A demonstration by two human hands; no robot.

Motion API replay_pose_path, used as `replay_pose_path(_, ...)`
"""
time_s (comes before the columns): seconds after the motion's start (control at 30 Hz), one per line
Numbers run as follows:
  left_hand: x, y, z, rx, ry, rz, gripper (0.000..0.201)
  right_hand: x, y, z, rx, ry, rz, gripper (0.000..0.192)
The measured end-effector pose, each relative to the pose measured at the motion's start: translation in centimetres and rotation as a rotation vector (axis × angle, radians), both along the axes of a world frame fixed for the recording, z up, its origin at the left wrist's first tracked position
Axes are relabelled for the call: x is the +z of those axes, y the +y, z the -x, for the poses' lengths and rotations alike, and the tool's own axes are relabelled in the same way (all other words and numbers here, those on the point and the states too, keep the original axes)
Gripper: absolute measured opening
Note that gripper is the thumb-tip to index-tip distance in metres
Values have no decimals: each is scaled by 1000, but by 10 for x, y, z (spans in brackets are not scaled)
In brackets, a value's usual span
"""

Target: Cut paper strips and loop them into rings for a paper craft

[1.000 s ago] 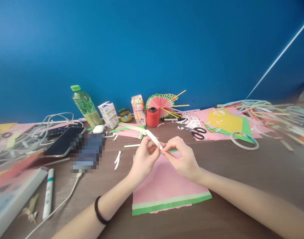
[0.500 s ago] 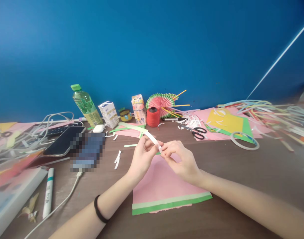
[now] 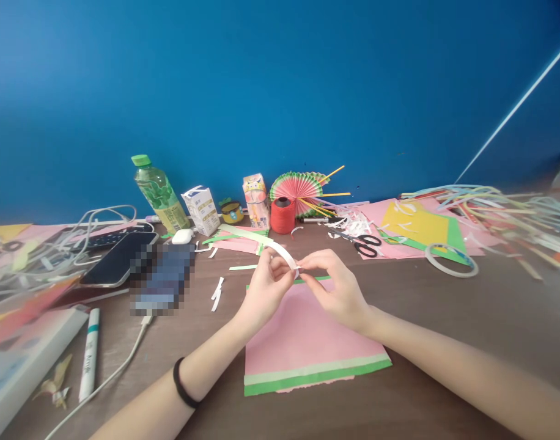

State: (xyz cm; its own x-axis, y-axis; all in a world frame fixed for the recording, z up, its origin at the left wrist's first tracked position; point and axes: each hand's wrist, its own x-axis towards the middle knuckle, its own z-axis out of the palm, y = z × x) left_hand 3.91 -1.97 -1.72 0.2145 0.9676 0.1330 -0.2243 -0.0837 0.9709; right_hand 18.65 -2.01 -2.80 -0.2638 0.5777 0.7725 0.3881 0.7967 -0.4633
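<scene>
Both hands meet just above the far edge of the pink paper sheet with a green border strip point(image 3: 302, 342), which lies flat on the brown wooden tabletop point(image 3: 445, 318) straight in front of the person. The left hand point(image 3: 264, 290) has its grip closed around the near end of a long, narrow white paper strip point(image 3: 280, 252), thumb and fingers pinching it so that the rest arcs up and away toward the back of the pink sheet. The right hand point(image 3: 337, 287) pinches the very tip of the same strip with thumb and forefinger, the other fingers curled loosely; the two grips touch at the strip's end, which looks like a way to work a small spot on it without the length flopping about. Held in the air, the strip is clear of the sheet beneath. Beyond the pink sheet stand a red spool of thread point(image 3: 282, 215) and a folded pink-and-green paper fan point(image 3: 298, 186); black-handled scissors point(image 3: 365, 244) lie to the sheet's far right, and a white marker pen point(image 3: 90, 354) lies well to its left.
</scene>
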Motion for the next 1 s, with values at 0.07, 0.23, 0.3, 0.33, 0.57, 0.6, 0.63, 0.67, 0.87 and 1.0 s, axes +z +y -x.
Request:
replay_pose_path(0.07, -2, 0, 0, 33, 42, -7, 30, 0, 4, -3, -43, -69, -76, 23)
replay_pose_path(0.23, 1, -2, 1, 43, 84, -8, 25, 0, 12, -8, -216, -199, -154, 25)
replay_pose_path(0.3, 3, -2, 1, 34, 79, -13, 27, 2, 12, -7, -239, -158, -73, 32)
replay_pose_path(0.33, 4, -2, 2, 32, 76, -13, 29, 4, 12, -7, -237, -124, -15, 35)
replay_pose_path(0.57, 5, -3, -1, 46, 28, -70, 33, 6, 6, -3, -60, -78, 89, 23)
replay_pose_path(0.6, 5, -3, -1, 57, 21, -75, 31, 5, 6, -3, -52, -77, 90, 24)
replay_pose_path(0.63, 5, -4, -2, 69, 13, -76, 30, 3, 5, -3, -49, -76, 92, 26)
replay_pose_path(0.67, 5, -4, -2, 84, 2, -73, 29, 2, 4, -2, -47, -77, 94, 29)
replay_pose_path(0.87, 6, -3, -2, 154, -14, -31, 29, 0, 2, -1, -26, -36, 156, 28)
replay_pose_path(1.0, 3, -5, -5, 167, 13, -64, 27, 1, 1, 1, -20, 68, 270, 17)
